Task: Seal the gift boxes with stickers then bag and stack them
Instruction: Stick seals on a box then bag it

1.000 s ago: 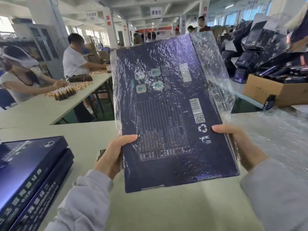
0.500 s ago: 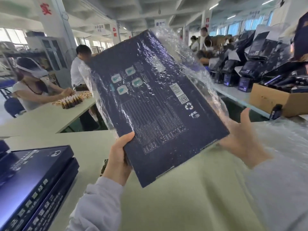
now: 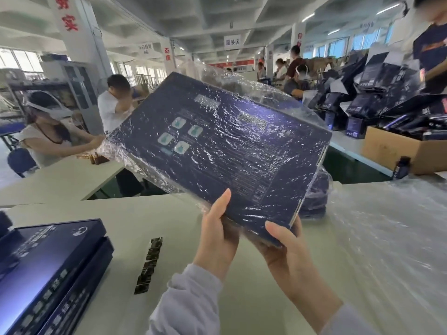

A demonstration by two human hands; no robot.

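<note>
A flat dark blue gift box point(image 3: 225, 151) inside a crinkled clear plastic bag is held up above the table, tilted with its long side running from upper left to lower right. My left hand point(image 3: 217, 226) grips its near edge with the thumb on the printed face. My right hand point(image 3: 283, 247) grips the near corner just beside it. A strip of dark stickers point(image 3: 148, 264) lies on the pale table point(image 3: 150, 218) below. Behind the held box lies another bagged dark box point(image 3: 316, 197), mostly hidden.
Two unbagged dark blue boxes point(image 3: 46, 269) are stacked at the lower left. A pile of clear plastic bags point(image 3: 387, 233) covers the table's right side. A cardboard carton point(image 3: 396, 148) and heaps of dark boxes stand at the right. Several people work at tables behind.
The bagged box has swung round from upright to lying slantwise. My right hand has shifted from its right edge to the near corner, close to my left hand.
</note>
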